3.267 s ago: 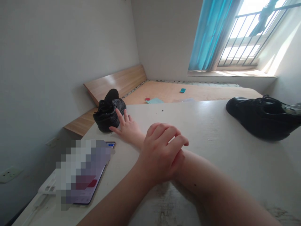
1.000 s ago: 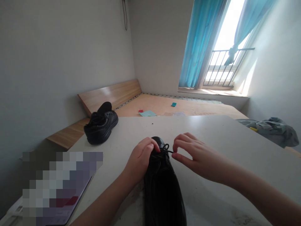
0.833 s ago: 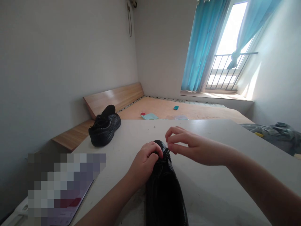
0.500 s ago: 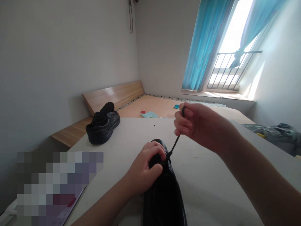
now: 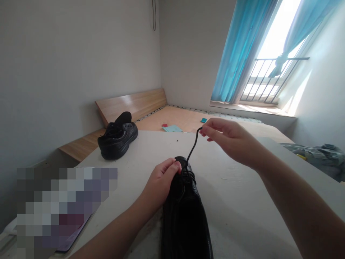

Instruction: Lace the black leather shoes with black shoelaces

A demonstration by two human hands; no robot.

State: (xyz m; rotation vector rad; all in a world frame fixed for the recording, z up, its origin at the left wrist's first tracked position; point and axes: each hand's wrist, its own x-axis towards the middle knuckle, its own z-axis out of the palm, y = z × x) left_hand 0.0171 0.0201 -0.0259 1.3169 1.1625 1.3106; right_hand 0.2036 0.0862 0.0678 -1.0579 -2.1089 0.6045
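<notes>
Pinching lace [image 5: 194,145] with right hand [image 5: 229,138], clutching near shoe [image 5: 190,219] (cropped by bottom edge) with left hand [image 5: 161,180]. Can't make out much of pixelated phone [image 5: 72,239], lower left.

Your right hand [image 5: 229,138] pinches a black lace [image 5: 193,146] between thumb and fingers, and the lace rises in a slight curve from the black shoe [image 5: 188,219] standing toe-away on the white table [image 5: 242,205]. Your left hand [image 5: 159,180] touches the shoe's front, beside its lacing (what those fingertips grip is hidden). A second shoe [image 5: 118,140] stands near the far left corner; beyond the table are a bed [image 5: 185,112] and a blue curtain [image 5: 234,54].
</notes>
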